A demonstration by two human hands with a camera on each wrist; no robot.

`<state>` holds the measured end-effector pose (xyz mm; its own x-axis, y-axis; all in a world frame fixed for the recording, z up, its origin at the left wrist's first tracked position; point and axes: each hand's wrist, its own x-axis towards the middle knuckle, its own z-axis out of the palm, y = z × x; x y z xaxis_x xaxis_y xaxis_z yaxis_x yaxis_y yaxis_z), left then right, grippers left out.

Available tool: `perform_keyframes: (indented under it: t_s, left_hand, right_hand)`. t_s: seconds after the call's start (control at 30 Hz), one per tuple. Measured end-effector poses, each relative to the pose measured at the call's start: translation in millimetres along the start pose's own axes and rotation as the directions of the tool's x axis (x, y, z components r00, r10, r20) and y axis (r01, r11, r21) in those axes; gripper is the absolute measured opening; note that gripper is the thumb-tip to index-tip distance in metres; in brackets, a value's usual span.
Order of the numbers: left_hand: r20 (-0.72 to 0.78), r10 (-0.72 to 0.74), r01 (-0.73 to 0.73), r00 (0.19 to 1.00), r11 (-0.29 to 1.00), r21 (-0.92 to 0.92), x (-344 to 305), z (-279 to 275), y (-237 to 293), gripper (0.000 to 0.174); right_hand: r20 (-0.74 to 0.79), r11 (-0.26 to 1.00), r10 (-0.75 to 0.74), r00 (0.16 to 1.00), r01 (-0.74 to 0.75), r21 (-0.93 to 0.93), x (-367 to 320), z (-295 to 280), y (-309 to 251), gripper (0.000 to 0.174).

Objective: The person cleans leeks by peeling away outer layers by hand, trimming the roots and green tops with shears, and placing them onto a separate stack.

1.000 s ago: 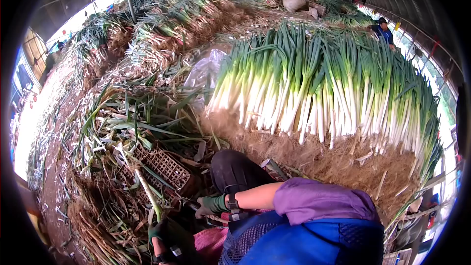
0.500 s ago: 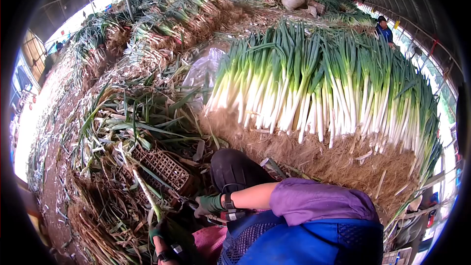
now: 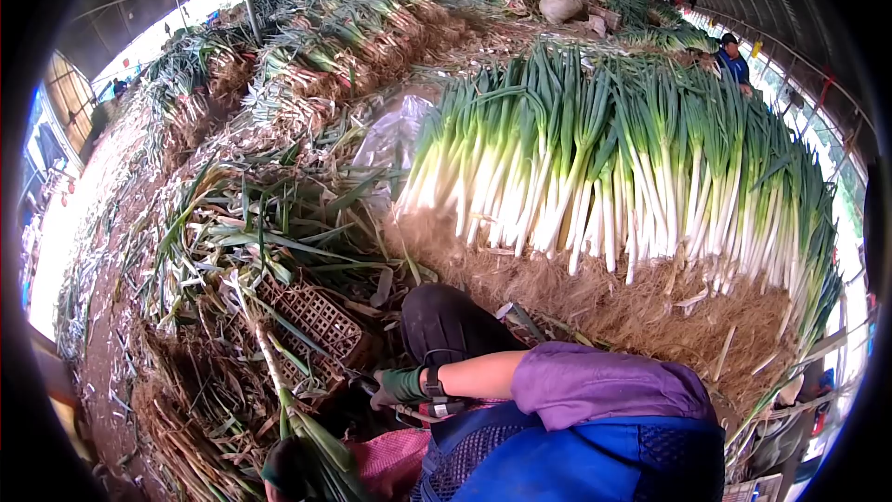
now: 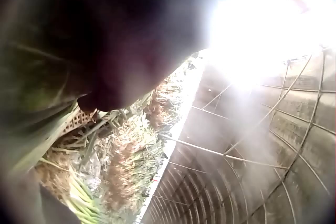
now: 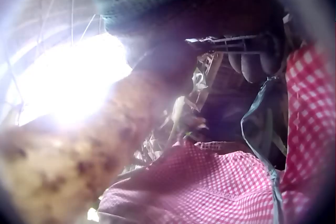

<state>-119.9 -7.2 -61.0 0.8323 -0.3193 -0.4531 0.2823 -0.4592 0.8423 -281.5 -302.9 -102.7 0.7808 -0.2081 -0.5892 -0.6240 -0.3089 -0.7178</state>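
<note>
My left hand, in a dark green glove, grips a leek by its lower left in the head view. The white stalk slants up and left over the crate, and its green leaves spread down toward my lap. In the left wrist view the hand is dark and blurred beside a broad leaf. My right hand, also gloved in green, holds a tool with a thin metal lever. Fingers curl below that lever in the right wrist view. What kind of tool it is, I cannot tell.
A brown plastic crate sits among heaped leaf scraps. To the right stands a long row of cleaned leeks above a mat of roots. Pink checked cloth covers my lap. Another person is far right.
My left hand has moved down and left toward my body. The leek has shifted with it, and more of its green leaves now show. The right hand stays nearly in place.
</note>
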Motion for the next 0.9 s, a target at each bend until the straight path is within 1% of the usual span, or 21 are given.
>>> perform_keyframes:
  t_s: [0.07,0.17,0.23,0.3,0.4,0.47,0.53,0.57,0.6,0.63,0.67,0.7,0.73,0.77,0.8,0.83,0.87,0.9]
  left_hand:
    - [0.011,-0.014,0.014,1.000,1.000,0.014,-3,-2,-6,0.021]
    - [0.086,-0.078,0.069,0.993,0.993,0.100,-8,8,-27,0.021]
    - [0.146,-0.115,0.093,0.983,0.984,0.151,-6,19,-35,0.020]
    - [0.187,-0.132,0.098,0.973,0.979,0.178,-4,28,-37,0.020]
    - [0.202,-0.124,0.086,0.972,0.979,0.184,1,31,-31,0.019]
    - [0.188,-0.092,0.062,0.978,0.985,0.160,14,31,-27,0.019]
    - [0.153,-0.002,-0.013,0.988,0.995,0.097,33,27,-30,0.019]
    - [0.132,0.036,-0.045,0.991,0.997,0.066,24,31,-18,0.019]
    - [0.061,0.012,-0.009,0.998,0.999,-0.050,11,35,-7,0.017]
    - [0.081,0.010,-0.005,0.997,0.998,-0.070,11,35,-7,0.017]
    - [0.115,-0.005,0.015,0.993,0.996,-0.084,18,34,-16,0.015]
    - [0.132,-0.036,0.049,0.991,0.994,-0.097,24,33,-32,0.013]
    - [0.147,0.049,-0.058,0.988,0.997,0.056,20,33,-34,0.012]
    - [0.156,0.013,-0.008,0.988,0.999,-0.033,18,35,-37,0.014]
    - [0.164,-0.022,0.043,0.986,0.992,-0.122,16,37,-39,0.016]
    - [0.173,-0.058,0.094,0.983,0.974,-0.208,13,40,-42,0.018]
    - [0.106,-0.050,0.041,0.993,0.996,0.085,27,36,-45,0.024]
    - [0.047,-0.048,0.040,0.998,0.985,0.167,30,36,-47,0.031]
  right_hand:
    - [0.011,1.000,-0.006,1.000,0.005,0.013,-1,0,-1,0.075]
    - [0.038,0.999,-0.009,0.999,0.007,0.050,-5,-2,-4,0.073]
    - [0.028,0.998,-0.008,1.000,0.006,0.062,-5,-1,-3,0.071]
    - [-0.004,0.999,-0.022,1.000,0.023,0.033,-5,-1,-3,0.071]
    - [-0.039,0.999,-0.040,0.998,0.040,0.012,-7,2,-2,0.070]
    - [-0.039,0.999,-0.035,0.999,0.036,0.015,-4,3,0,0.069]
    - [-0.015,1.000,-0.016,1.000,0.017,0.023,-1,1,1,0.068]
    - [-0.046,0.999,-0.030,0.998,0.032,0.030,-2,0,0,0.067]
    - [-0.073,0.998,-0.043,0.996,0.046,0.037,-2,-3,1,0.066]
    - [-0.092,0.997,-0.056,0.994,0.060,0.039,-4,-1,2,0.066]
    - [-0.087,0.996,-0.090,0.992,0.092,0.018,15,7,16,0.065]
    - [-0.077,0.990,-0.119,0.990,0.125,0.072,7,1,13,0.065]
    - [-0.093,0.981,-0.185,0.978,0.189,0.042,6,-1,16,0.063]
    - [0.005,0.961,-0.226,0.974,0.222,0.163,5,-1,17,0.040]
    - [-0.005,0.965,-0.248,0.969,0.248,0.083,-12,-9,6,0.042]
    - [-0.021,0.955,-0.273,0.962,0.273,0.111,-17,-10,5,0.054]
    - [-0.114,0.927,-0.365,0.924,0.372,0.046,-22,-7,9,0.056]
    - [-0.014,0.947,-0.312,0.950,0.312,0.071,-40,-18,-5,0.056]
